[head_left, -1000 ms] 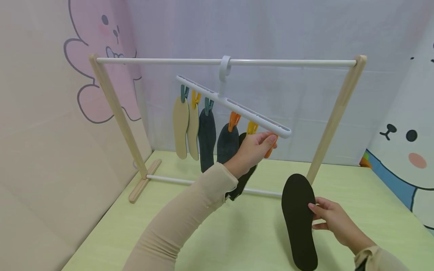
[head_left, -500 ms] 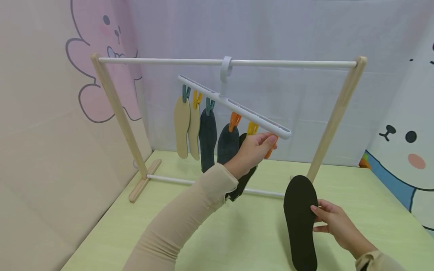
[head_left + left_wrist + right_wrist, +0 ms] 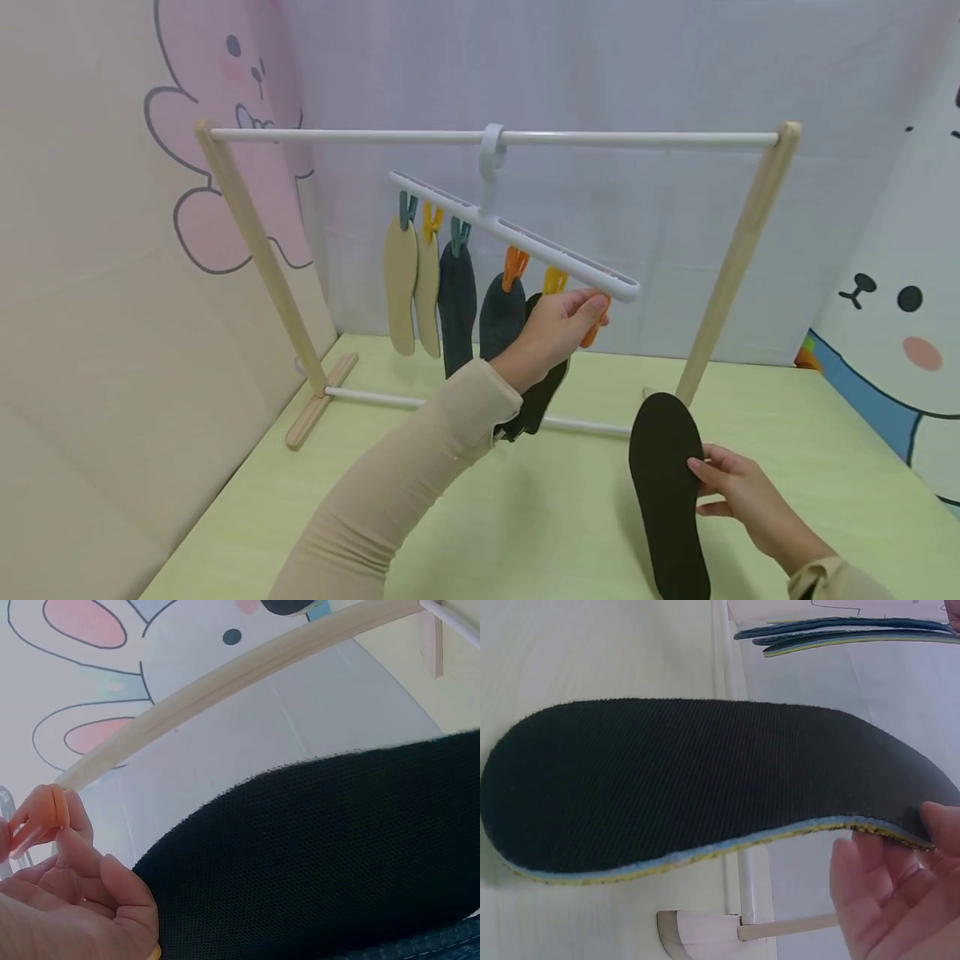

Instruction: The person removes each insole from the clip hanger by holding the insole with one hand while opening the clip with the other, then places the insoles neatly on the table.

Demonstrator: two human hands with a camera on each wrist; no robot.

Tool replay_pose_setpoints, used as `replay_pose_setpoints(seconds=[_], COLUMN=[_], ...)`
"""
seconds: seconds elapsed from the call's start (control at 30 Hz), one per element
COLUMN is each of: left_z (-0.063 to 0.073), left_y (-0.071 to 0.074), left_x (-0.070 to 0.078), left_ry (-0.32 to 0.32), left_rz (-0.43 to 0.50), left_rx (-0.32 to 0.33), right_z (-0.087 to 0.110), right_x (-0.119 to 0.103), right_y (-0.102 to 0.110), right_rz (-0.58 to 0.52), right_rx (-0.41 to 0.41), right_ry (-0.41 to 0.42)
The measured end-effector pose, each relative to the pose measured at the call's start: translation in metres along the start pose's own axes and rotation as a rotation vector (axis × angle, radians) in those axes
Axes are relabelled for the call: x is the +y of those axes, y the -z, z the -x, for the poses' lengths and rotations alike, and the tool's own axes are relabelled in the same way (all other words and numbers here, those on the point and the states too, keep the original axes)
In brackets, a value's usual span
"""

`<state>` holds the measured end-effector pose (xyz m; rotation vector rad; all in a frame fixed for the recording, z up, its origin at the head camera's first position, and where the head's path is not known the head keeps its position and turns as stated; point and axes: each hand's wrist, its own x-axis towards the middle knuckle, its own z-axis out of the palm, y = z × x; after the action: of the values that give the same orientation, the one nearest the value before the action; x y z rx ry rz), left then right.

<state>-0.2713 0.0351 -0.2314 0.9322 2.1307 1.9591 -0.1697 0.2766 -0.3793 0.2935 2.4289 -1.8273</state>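
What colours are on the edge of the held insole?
The insole's edge is blue and yellow, clearest in the right wrist view.

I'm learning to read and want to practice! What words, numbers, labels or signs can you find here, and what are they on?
None can be read in any view.
The black insole in the right hand, the orange clip in the left hand and the white hanger show no lettering; the walls' cartoon animals are only drawings.
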Motion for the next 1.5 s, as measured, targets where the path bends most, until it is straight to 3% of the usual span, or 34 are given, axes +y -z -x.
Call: replay_pose_setpoints(seconds=[0.17,0.47,0.83,1.5], left_z=[0.000,0.001,0.000,-0.002], left_y=[0.001,0.003,0.001,0.001], left_x=[0.004,0.002,0.002,-0.001], left_ry=[-0.008,-0.006,0.006,0.014], left_rz=[-0.005,0.008,-0.011,-0.016], left_rx=[-0.002,-0.017,0.005,0.005], right_z=[-0.001,-0.001,0.005,0.004], right_x=[-0.002,-0.003,0.000,0.005], right_y=[0.003,0.005,0.010,0.022], right_rz=[0.070,0.126,0.082,0.116], right_rx=[0.049,0.068,0.056,0.090], right_ry=[-0.034,-0.043,-0.059,-0.078])
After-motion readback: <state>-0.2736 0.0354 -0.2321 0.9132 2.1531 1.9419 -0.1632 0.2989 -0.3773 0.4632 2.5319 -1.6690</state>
